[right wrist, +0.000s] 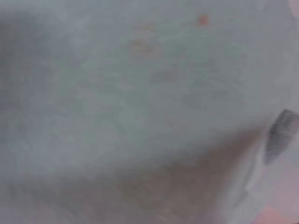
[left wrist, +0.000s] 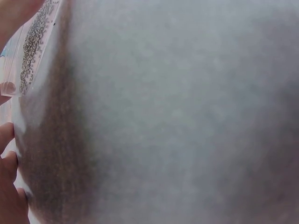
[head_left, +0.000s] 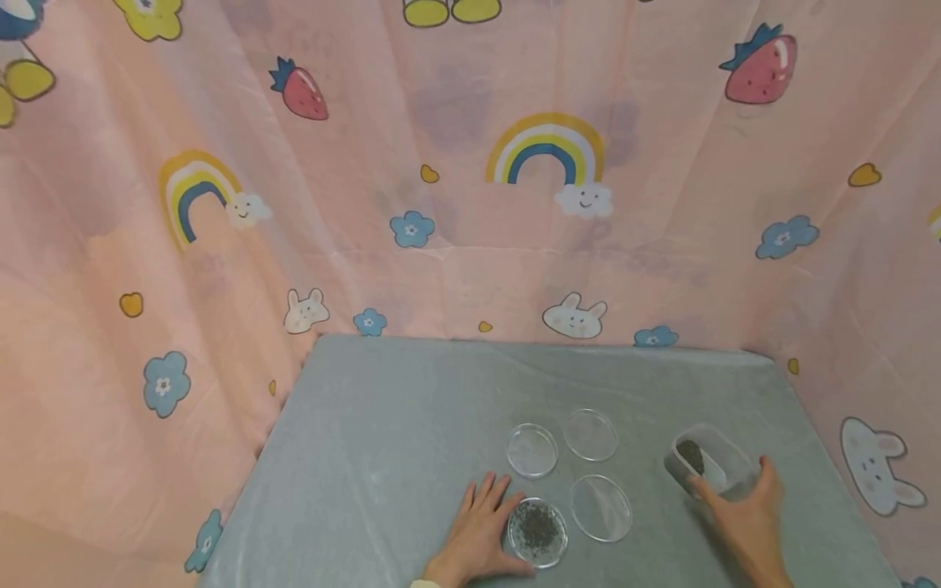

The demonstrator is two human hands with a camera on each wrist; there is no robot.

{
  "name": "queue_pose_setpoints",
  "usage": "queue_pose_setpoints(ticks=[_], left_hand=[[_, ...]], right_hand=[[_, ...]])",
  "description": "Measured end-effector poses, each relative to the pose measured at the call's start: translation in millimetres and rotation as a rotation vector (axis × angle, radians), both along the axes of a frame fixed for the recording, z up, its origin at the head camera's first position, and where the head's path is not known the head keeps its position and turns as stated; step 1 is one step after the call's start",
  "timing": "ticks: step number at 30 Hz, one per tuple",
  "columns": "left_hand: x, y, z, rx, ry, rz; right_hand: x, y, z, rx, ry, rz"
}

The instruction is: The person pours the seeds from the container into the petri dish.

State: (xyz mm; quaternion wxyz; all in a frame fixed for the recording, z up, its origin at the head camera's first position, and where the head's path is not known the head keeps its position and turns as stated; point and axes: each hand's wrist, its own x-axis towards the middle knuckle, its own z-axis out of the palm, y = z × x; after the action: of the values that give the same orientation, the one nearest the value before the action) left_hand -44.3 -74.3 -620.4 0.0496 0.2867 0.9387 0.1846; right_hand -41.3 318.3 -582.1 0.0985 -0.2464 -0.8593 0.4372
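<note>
My left hand spans the near-left side of a round clear petri dish that holds dark grains, its thumb and index finger around the rim. In the left wrist view, the grains show through the clear wall between thumb and finger. On the right, my right hand grips a translucent rectangular plastic tub by its near side, thumb on one side and fingers on the other. A clump of dark grains lies at the tub's left end. The right wrist view is blurred and shows the tub only in part.
Three more clear round dishes or lids sit on the grey cloth-covered table: one dish behind the filled one, another farther back, a third to the right. A pink patterned curtain surrounds the table.
</note>
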Motion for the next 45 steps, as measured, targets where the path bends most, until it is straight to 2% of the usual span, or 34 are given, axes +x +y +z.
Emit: queue_pose_setpoints(ticks=[2,5,10,12,14,19,21,24,27,36,42,45], left_hand=[[0.0,0,-0.5,-0.003,0.033,0.001],[0.0,-1,-0.3,-0.003,0.082,0.001],[0.3,-2,1.1,-0.011,0.108,0.003],[0.2,-2,1.0,-0.015,0.105,0.003],[0.1,-1,0.5,-0.016,0.102,0.0],[0.1,0,-0.3,-0.017,0.101,0.0],[0.1,1,-0.6,-0.016,0.084,0.001],[0.3,1,-0.6,-0.017,0.044,0.003],[0.2,0,-0.8,-0.019,0.016,0.004],[0.7,0,0.5,-0.007,0.084,0.0],[0.1,0,0.1,-0.008,0.074,0.004],[0.3,0,-0.3,-0.013,0.083,0.002]], right_hand=[[0.7,-5,6.5,0.044,0.078,-0.012],[-1.2,-15,15.6,0.138,0.207,0.047],[-7.5,-43,14.8,0.264,0.499,0.296],[-8.3,-59,9.0,0.298,0.551,0.401],[-8.6,-73,2.1,0.331,0.55,0.493],[-7.2,-97,-16.5,0.447,0.39,0.634],[-6.1,-100,-23.1,0.479,0.314,0.668],[-3.7,-101,-29.3,0.473,0.201,0.694],[-2.0,-102,-32.0,0.466,0.132,0.697],[4.5,-101,-34.5,0.481,0.159,0.709],[9.1,-99,-45.9,0.528,0.257,0.692],[9.7,-97,-49.4,0.533,0.256,0.675]])
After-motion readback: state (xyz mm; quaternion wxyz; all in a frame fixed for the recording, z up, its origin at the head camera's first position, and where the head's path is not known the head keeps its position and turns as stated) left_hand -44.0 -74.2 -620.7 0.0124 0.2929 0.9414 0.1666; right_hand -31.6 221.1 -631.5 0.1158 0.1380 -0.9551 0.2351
